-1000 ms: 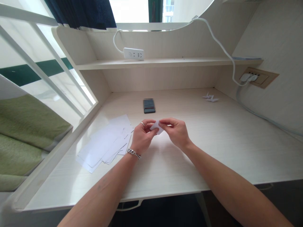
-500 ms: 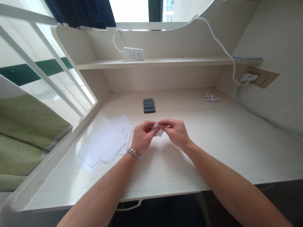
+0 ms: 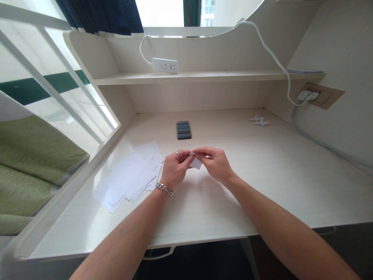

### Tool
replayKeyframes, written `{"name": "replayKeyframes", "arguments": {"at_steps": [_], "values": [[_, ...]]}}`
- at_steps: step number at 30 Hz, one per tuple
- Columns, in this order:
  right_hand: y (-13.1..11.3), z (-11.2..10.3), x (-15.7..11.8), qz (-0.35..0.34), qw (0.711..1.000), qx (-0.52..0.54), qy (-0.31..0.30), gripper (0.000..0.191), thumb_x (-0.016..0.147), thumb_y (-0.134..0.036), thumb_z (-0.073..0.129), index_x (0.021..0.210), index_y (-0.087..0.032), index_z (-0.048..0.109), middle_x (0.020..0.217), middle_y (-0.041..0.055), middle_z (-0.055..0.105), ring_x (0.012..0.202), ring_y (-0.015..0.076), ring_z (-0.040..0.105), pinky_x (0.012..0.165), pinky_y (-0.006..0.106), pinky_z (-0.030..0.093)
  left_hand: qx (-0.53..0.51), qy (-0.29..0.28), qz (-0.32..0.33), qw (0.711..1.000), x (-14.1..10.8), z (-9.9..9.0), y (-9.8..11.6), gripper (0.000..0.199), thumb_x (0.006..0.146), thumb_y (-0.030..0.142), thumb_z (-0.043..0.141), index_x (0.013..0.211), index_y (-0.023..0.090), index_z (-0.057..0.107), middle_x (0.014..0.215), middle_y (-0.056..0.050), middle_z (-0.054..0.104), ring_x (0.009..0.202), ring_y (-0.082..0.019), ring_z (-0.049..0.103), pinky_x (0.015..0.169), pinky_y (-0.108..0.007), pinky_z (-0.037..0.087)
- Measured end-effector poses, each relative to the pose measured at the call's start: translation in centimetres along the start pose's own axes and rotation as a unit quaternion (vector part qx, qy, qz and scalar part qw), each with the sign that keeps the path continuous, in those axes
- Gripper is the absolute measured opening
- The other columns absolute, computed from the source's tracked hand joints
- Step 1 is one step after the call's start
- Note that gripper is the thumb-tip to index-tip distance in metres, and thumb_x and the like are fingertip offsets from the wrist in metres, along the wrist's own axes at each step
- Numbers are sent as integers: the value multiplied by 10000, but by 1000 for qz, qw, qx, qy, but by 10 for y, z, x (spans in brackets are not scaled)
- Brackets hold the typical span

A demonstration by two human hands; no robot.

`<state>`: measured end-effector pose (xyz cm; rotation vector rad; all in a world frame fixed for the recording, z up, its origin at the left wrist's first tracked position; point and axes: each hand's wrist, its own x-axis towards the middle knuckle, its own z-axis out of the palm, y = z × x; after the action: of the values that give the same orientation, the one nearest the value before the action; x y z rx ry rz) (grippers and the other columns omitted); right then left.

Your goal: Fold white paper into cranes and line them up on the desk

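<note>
A small folded piece of white paper is held between both hands, just above the desk. My left hand, with a ring and a chain bracelet, pinches its upper left edge between thumb and fingers. My right hand pinches the paper at its top right, fingertips nearly touching those of the left. The fingers cover much of the paper, so its fold lines cannot be made out. Left of my left hand lies a spread of white paper sheets, overlapping one another.
A dark phone-like object, blurred out, lies beyond my hands. White folded paper cranes sit at the back right of the desk. On the shelf leans a white power strip. A white cable runs to a wall socket.
The fingertips of both hands have shifted slightly on the paper, and less of it shows beside my left thumb. Nothing else has visibly moved.
</note>
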<state>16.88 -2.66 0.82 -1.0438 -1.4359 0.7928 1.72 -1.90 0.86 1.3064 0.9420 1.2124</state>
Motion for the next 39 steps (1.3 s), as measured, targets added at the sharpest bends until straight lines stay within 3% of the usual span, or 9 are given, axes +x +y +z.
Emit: {"name": "replayKeyframes", "arguments": {"at_steps": [12, 24, 39], "values": [[0, 0, 1, 36, 999, 21, 13, 197, 740, -344, 727, 864, -194, 761, 853, 59, 756, 790, 209, 689, 727, 325, 537, 1, 18, -13, 1000, 1, -1, 1, 348, 674, 415, 798, 839, 122, 707, 751, -64, 727, 708, -187, 689, 646, -313, 589], [-2, 1, -2, -15, 999, -27, 24, 140, 804, -250, 654, 873, -232, 775, 907, 41, 753, 836, 198, 679, 722, 299, 519, 4, -2, 0, 1000, 3, -3, -3, 349, 718, 425, 769, 912, 136, 754, 810, -67, 745, 737, -181, 685, 671, -310, 589], [-2, 0, -1, 9, 1000, 1, 15, 123, 770, -274, 703, 846, -203, 769, 866, 50, 749, 804, 193, 673, 717, 304, 513, -3, 17, 0, 1000, 2, -1, 2, 329, 675, 402, 804, 826, 120, 729, 746, -54, 730, 660, -144, 655, 606, -249, 535]]}}
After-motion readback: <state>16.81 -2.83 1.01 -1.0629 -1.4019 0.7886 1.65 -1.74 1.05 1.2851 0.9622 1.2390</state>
